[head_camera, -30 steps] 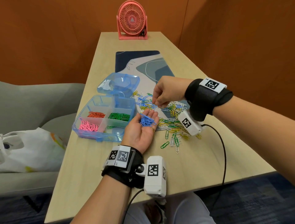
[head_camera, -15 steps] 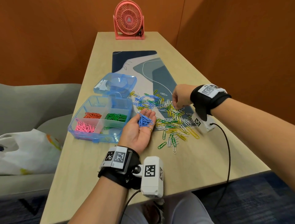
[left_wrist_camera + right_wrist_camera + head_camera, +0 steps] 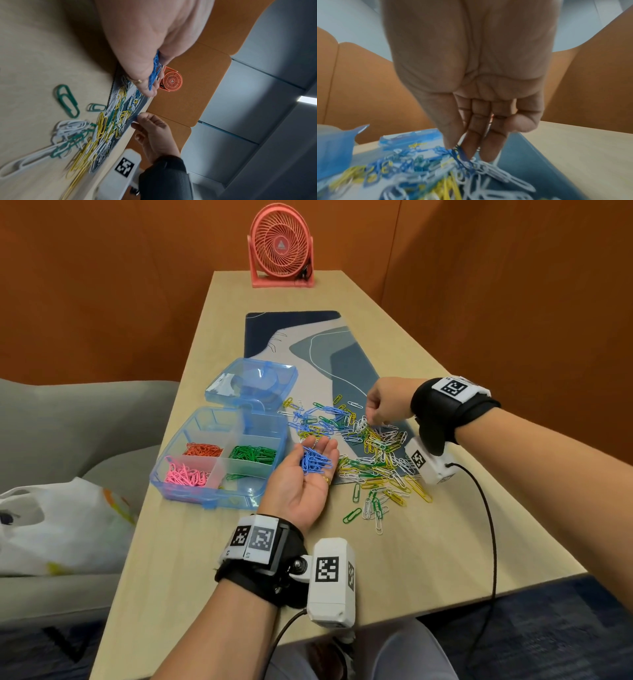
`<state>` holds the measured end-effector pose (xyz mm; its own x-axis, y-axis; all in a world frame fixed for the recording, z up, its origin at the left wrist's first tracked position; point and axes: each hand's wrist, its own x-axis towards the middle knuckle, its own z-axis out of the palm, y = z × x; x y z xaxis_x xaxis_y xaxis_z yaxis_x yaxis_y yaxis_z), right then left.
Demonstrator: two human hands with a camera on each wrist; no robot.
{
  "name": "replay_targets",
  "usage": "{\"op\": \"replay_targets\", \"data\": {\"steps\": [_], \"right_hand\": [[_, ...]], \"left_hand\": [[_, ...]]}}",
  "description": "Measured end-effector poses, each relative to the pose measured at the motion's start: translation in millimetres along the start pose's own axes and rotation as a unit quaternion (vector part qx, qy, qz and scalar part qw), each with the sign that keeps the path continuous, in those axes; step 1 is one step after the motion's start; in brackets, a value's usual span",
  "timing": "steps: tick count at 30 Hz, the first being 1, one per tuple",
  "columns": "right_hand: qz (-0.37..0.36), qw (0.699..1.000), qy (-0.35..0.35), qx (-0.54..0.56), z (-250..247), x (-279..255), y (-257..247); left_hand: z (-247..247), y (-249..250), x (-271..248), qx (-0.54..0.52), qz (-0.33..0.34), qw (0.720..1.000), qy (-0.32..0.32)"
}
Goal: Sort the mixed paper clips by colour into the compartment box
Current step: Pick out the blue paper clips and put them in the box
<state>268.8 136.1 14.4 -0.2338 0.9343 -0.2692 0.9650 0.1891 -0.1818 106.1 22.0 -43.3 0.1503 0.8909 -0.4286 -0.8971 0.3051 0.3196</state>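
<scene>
The left hand (image 3: 301,481) lies palm-up on the tabletop (image 3: 428,553), fingers relaxed, cradling a small heap of blue paper clips (image 3: 315,462) just right of the translucent blue compartment box (image 3: 191,436). Farther right, the right hand (image 3: 385,400) dips into the mixed pile of coloured paper clips (image 3: 373,453). Only the blurred right wrist view shows its fingertips (image 3: 471,151) apparently pinching a blue clip (image 3: 462,158).

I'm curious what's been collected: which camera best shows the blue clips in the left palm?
The head view: the blue paper clips lie heaped in the open left hand. The left wrist view shows them edge-on; the right wrist view, not at all.
</scene>
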Motion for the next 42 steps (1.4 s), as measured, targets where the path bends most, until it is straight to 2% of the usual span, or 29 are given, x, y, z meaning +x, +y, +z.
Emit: {"op": "replay_targets", "data": {"steps": [4,8,12,17,23,27,31,35,42], "right_hand": [[-0.001,0.997,0.022,0.069,-7.1,15.6,-12.8],[0.012,0.994,-0.013,0.111,-7.0,31.3,-23.7],[0.006,0.988,-0.018,0.152,-7.5,40.0,-25.2],[0.014,0.995,-0.003,0.100,-12.9,47.4,-22.9],[0.011,0.989,-0.025,0.147,-17.4,50.5,-28.3],[0.027,0.983,0.003,0.184,-7.1,56.3,-36.4],[0.022,0.994,0.029,0.105,4.1,63.7,-47.7],[0.026,0.999,0.021,-0.004,7.6,67.5,-54.2],[0.039,0.997,0.012,-0.069,6.3,68.4,-53.9]], "left_hand": [[1.8,0.0,4.2,0.001,-0.010,1.000,-0.005],[2.2,1.6,8.2,-0.007,-0.015,1.000,-0.001],[1.4,1.8,12.1,-0.009,-0.019,1.000,-0.003],[-0.6,1.6,15.6,-0.012,-0.013,1.000,-0.009],[-0.1,2.3,15.3,-0.014,-0.014,1.000,-0.010],[0.7,3.0,14.2,-0.010,-0.014,1.000,-0.004],[0.7,3.6,13.3,-0.017,-0.022,1.000,-0.003],[0.8,3.2,14.2,-0.023,-0.027,0.999,-0.004],[0.5,3.8,14.7,-0.026,-0.029,0.999,-0.003]]}}
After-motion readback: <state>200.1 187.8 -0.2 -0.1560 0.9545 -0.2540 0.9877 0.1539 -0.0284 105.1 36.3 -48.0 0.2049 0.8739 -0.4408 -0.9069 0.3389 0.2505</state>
